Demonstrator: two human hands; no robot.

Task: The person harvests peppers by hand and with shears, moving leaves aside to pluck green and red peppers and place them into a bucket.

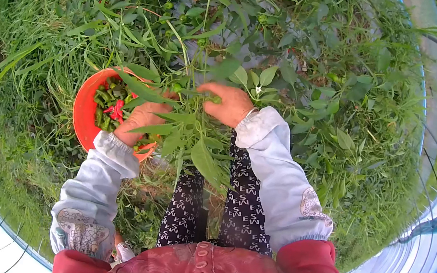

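Note:
My right hand [230, 106] is closed with its fingers curled in among the pepper plant's stems, and a small green pepper [215, 99] shows within them. Over the right side of an orange-red bucket [84, 111], my left hand [144, 120] reaches toward the same plant; leaves hide its fingertips. Green peppers [103, 98] and a few red peppers [115, 110] lie inside the bucket. Long leaves of the pepper plant [205, 160] hang between my hands and partly cover the bucket. Another green pepper [177, 88] hangs on the plant just above my hands.
Dense grass [31, 63] grows left of the bucket. More pepper plants [325, 101] with a white flower [258, 90] spread ahead and right. A plastic sheet wall [435, 84] with thin rods curves along the right. My legs [243, 197] stand close below the plant.

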